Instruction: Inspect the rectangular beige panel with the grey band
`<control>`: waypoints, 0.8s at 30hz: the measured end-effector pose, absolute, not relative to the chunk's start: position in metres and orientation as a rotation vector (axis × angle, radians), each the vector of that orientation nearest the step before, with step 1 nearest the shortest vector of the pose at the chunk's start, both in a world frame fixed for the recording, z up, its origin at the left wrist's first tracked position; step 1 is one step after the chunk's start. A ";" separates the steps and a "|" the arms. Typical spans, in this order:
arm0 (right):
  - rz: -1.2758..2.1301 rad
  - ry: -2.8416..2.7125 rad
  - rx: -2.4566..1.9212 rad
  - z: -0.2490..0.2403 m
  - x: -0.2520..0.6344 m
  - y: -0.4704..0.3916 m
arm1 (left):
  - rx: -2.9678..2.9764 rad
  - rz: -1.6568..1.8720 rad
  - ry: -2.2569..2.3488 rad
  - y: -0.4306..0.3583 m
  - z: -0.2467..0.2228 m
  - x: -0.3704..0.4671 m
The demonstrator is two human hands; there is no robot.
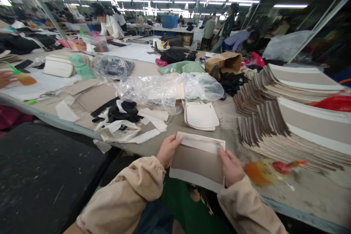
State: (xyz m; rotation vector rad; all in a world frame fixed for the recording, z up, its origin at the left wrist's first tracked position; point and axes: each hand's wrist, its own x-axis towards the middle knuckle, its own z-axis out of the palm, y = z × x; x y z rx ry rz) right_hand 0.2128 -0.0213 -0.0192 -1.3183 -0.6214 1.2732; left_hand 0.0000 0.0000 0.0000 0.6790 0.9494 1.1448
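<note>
Left hand [166,150] and right hand [231,168] gripping beige panel [197,161] by its sides, above table edge [301,204]

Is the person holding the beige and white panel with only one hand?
No, the left hand grips its left edge and the right hand grips its right edge, so both hold the panel.

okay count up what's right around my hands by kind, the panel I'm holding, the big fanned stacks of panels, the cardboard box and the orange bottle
Held panel, left hand and right hand on it: 1
Fanned stacks: 2
Cardboard box: 1
Orange bottle: 1
Total: 5
</note>
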 end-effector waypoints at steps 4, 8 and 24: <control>1.303 -0.596 -1.323 -0.020 0.214 -0.021 | 0.692 1.164 0.945 0.000 0.002 -0.001; 1.333 -0.553 -1.330 -0.023 0.213 -0.021 | 0.642 1.162 0.883 0.000 0.003 -0.001; 1.356 -0.632 -1.309 -0.024 0.202 -0.026 | 0.731 1.195 1.151 0.005 -0.004 -0.007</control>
